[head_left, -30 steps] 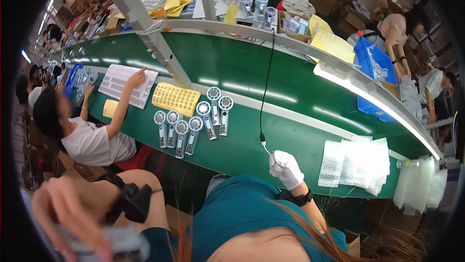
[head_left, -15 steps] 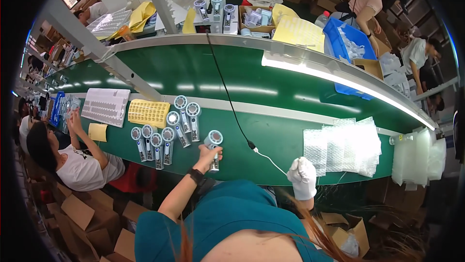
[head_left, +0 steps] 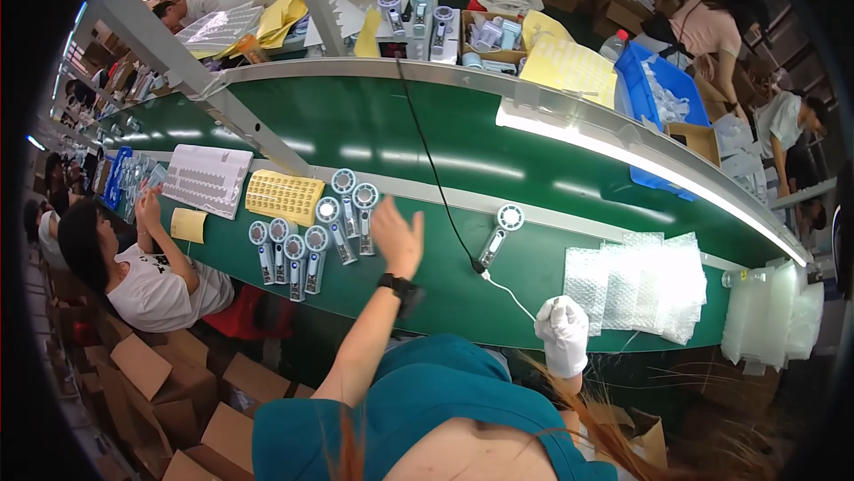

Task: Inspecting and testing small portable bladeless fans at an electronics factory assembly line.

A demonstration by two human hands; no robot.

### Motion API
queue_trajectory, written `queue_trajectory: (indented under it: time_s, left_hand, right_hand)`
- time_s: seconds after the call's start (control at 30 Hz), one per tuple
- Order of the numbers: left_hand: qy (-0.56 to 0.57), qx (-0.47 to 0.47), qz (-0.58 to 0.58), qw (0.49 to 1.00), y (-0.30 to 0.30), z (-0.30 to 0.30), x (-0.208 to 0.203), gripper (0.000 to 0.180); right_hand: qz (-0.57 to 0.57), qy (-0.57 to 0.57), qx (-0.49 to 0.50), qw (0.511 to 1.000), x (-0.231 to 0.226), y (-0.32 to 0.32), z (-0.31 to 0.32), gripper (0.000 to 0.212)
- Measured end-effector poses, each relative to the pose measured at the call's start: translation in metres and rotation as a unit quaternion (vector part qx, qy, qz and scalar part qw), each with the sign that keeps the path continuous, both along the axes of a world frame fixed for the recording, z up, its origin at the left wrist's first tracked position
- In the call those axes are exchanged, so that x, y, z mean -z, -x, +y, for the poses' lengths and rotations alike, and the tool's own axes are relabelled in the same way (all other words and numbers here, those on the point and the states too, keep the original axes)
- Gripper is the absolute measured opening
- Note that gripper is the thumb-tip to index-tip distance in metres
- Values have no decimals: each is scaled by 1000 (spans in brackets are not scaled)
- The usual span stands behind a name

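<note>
My bare left hand (head_left: 398, 236), with a dark watch on its wrist, is open over the green table, its fingers apart. Its fingertips are beside a pale blue handheld fan (head_left: 365, 197), at the right of a group of similar fans. Another handheld fan (head_left: 510, 218) lies by itself in the middle, its handle toward me. My right hand (head_left: 562, 325), in a white glove, pinches the end of a white cable (head_left: 511, 293). The plug tip is mostly hidden by the glove. A black cord (head_left: 433, 169) hangs from above and joins the white cable.
Clear bubble bags (head_left: 633, 285) lie spread at the right, beside a stack of milky plastic sleeves (head_left: 774, 312). A yellow sticker sheet (head_left: 283, 194) and a white sheet (head_left: 207, 180) lie behind the fans. A light bar (head_left: 649, 180) runs above. A co-worker (head_left: 133, 276) sits at the left.
My left hand has let go of a fan, which now lies farther back and to the right, and has moved up toward the fan group. My right hand still pinches the cable.
</note>
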State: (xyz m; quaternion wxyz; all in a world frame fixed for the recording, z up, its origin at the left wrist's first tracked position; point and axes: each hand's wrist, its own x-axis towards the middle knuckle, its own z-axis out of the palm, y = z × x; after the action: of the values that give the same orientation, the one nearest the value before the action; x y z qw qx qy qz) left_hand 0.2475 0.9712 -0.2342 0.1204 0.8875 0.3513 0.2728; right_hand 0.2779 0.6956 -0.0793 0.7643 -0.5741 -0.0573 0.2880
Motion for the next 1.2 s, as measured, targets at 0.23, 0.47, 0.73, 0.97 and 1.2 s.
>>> queue_trajectory:
  time_s: [0.23,0.47,0.73,0.97,1.2]
  left_hand:
    - [143,-26,141,979,54,60,10,46]
    - [710,3,-102,697,73,26,19,28]
    - [938,81,-240,238,80,19,-93,37]
    - [876,-47,-323,356,75,12,-113,39]
    - [773,1,-412,483,73,-10,-123,37]
  right_hand:
    - [-3,120,-71,990,17,27,54,29]
    - [-182,231,-213,932,23,56,111,17]
    - [-395,192,-218,871,17,77,148,15]
    - [-380,233,-232,865,-3,77,159,13]
    - [-377,262,-173,871,-11,82,158,15]
